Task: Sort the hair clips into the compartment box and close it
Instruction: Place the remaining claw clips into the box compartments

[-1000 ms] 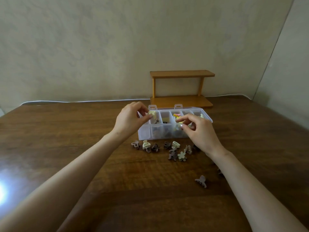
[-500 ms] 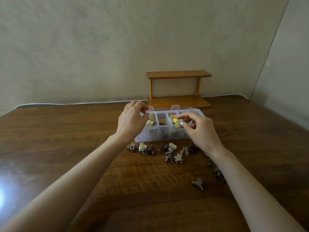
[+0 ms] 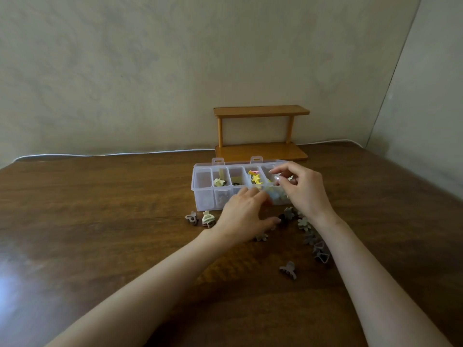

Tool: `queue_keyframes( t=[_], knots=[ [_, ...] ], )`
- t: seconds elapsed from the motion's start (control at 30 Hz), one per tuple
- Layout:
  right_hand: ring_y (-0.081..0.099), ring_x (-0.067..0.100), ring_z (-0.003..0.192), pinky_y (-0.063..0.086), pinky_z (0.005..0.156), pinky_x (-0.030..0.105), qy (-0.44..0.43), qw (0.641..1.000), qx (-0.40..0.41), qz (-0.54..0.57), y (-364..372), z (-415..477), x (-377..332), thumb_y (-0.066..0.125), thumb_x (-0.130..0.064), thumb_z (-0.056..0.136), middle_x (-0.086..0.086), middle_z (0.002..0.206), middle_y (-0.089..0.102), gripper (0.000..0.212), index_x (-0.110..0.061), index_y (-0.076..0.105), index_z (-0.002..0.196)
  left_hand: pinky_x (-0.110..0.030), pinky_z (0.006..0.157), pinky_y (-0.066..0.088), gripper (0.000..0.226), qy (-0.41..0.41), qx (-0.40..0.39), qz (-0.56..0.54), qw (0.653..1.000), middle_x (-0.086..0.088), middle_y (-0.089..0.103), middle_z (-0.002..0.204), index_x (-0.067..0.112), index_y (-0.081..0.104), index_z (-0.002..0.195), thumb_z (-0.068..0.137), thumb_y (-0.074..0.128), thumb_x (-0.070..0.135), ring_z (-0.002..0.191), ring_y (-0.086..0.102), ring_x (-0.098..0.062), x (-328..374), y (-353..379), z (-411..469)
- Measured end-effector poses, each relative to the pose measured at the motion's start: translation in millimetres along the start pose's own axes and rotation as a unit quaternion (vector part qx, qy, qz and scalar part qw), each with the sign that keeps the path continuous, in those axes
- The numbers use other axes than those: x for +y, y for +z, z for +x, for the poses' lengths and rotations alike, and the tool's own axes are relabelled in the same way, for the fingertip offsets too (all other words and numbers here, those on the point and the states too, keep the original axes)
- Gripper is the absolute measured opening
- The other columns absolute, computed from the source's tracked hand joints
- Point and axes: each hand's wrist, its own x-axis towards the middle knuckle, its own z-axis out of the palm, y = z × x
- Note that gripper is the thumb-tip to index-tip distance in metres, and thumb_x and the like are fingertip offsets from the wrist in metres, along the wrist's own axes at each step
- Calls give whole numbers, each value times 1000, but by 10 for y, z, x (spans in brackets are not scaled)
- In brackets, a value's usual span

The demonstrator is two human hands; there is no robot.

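A clear compartment box [image 3: 203, 196] stands open on the wooden table, its lid tipped back behind it. A cream clip [image 3: 219, 182] lies in the second compartment from the left, and a yellow star clip [image 3: 256, 179] in the fourth. Loose clips are strewn in front of the box: a taupe one [image 3: 192, 218], a cream one [image 3: 208, 218], flower shapes [image 3: 304, 223] and a grey claw clip [image 3: 288, 270] nearer to me. My left hand [image 3: 246, 216] is palm down over the pile with its fingers apart. My right hand [image 3: 304, 190] hovers over the right-hand compartments, pinching a small pale clip.
A low two-tier wooden shelf [image 3: 260, 151] stands just behind the box against the wall. A white cable [image 3: 100, 154] runs along the table's back edge. A second wall closes in on the right.
My left hand let a cream clip go into the second compartment and came down to the loose pile. My right hand stayed pinched over the box, drifting slightly right.
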Motion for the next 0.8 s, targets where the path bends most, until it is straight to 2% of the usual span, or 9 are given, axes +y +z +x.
queue_keyframes(
  t=[0.07,0.17,0.3,0.47,0.53,0.6,0.7,0.8],
  knots=[
    [64,9,86,54,73,24,3,1000,1,-3,1,0,6,57,-8,90,-4,95,67,17,-20,68,98,-31,87,44,43,-14,-6,27,1000,-1,53,113,20,56,112,81,60,50,106,44,-17,74,112,64],
    [64,7,87,49,71,16,9,1000,-2,-6,-8,-2,7,57,-9,91,-7,97,66,17,-21,67,97,-34,91,43,38,-23,-14,32,999,-3,52,117,19,58,111,82,62,44,110,43,-19,141,209,132],
    [60,2,82,42,65,10,25,1000,-10,-13,-38,2,11,57,-10,91,-7,94,65,16,-21,68,97,-29,89,41,27,-31,-5,-46,998,-1,55,115,17,61,108,86,60,34,109,45,-16,95,190,128],
    [52,1,74,40,63,16,58,993,-79,-70,-119,32,6,61,-12,89,-7,91,64,13,-21,70,93,-23,78,44,20,-56,-29,-201,977,1,56,96,11,63,102,89,56,26,87,52,-11,66,-2,73],
    [54,2,79,44,70,21,72,985,-125,-100,-153,34,6,62,-13,89,-8,92,63,14,-25,69,89,-20,73,42,20,-51,-35,-217,974,3,55,93,9,63,102,91,54,24,82,51,-9,73,-28,45],
    [55,4,85,46,76,25,84,977,-156,-117,-177,26,1,62,-12,88,-10,91,62,17,-28,68,86,-22,76,43,22,-50,-40,-221,973,4,55,92,8,63,104,92,53,23,84,51,-9,68,-26,30],
    [54,4,86,44,77,26,95,970,-180,-135,-207,23,-2,62,-11,88,-11,90,61,19,-28,69,85,-26,81,43,22,-56,-51,-233,969,4,55,94,8,63,105,93,51,22,87,51,-11,63,-31,18],
    [56,5,89,45,79,27,96,958,-212,-166,-235,24,7,68,-19,84,-11,91,64,10,-28,70,87,-24,77,45,21,-52,-42,-225,972,4,55,92,9,63,103,93,51,23,84,52,-9,63,-79,13]
  ],
)
